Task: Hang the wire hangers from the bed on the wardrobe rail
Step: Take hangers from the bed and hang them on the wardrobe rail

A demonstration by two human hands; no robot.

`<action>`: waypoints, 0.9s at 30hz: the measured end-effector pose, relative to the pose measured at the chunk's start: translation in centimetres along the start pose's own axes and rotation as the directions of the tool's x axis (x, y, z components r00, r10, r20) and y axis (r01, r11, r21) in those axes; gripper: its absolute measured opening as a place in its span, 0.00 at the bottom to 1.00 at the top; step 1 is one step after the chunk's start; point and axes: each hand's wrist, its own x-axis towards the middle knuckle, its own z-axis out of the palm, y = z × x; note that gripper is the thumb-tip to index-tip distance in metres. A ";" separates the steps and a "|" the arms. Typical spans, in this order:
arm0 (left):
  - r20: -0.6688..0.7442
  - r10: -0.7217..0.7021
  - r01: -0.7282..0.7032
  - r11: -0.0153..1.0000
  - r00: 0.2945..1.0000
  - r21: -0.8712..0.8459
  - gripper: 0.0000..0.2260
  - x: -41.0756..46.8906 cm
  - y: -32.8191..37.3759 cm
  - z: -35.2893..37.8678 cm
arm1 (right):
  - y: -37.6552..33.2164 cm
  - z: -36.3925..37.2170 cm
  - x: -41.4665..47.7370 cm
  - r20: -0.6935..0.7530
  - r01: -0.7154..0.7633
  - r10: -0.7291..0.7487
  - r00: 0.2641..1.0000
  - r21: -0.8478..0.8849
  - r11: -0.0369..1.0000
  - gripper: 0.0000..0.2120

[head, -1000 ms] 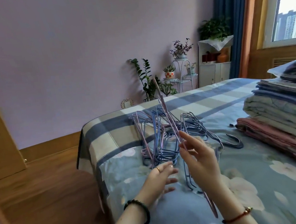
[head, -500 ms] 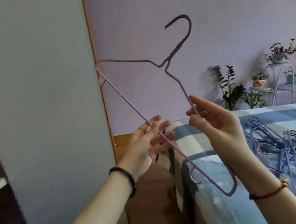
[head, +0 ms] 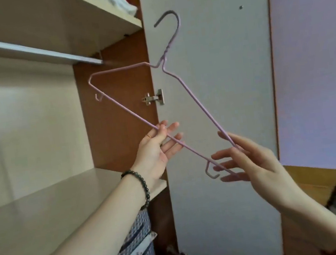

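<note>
Wire hanger [head: 190,94], pink: one, with two small side hooks. Hands: two, left hand [head: 157,150] and right hand [head: 251,163]. Wardrobe rail [head: 31,52]: one. Shelves: two, upper shelf [head: 104,9] and lower shelf [head: 55,206]. Open wardrobe door [head: 221,120]: one. Door hinges: one clear [head: 154,97], possibly a second, blurred, lower down. Bracelets: two, one per wrist. Ring: one.

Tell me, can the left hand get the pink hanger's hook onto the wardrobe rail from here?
Probably yes. The left hand holds the pink hanger by its bottom bar, hook upward, and the wardrobe rail lies up and to the left with the wardrobe door open and nothing between them.
</note>
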 end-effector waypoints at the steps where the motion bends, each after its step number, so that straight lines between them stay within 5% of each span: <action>1: -0.037 0.022 -0.022 1.000 0.999 0.011 0.07 0.0 1.4 -1.5 | 0.1 1.8 0.7 0.020 -0.006 0.005 1.000 0.031 0.999 0.14; 7: -0.243 0.153 -0.130 0.985 0.958 0.110 0.07 -0.3 9.5 -9.9 | -0.8 13.1 5.6 0.139 0.060 -0.078 0.987 0.125 0.990 0.11; 16: -0.511 0.370 -0.298 0.929 0.776 0.219 0.16 -2.8 21.0 -19.1 | -6.0 29.6 11.2 0.216 0.275 -0.282 0.935 0.060 0.960 0.10; 27: -0.544 0.372 -0.122 0.890 0.752 0.439 0.11 -4.6 31.0 -23.8 | -15.0 41.3 15.1 0.354 0.434 -0.345 0.869 -0.210 0.876 0.08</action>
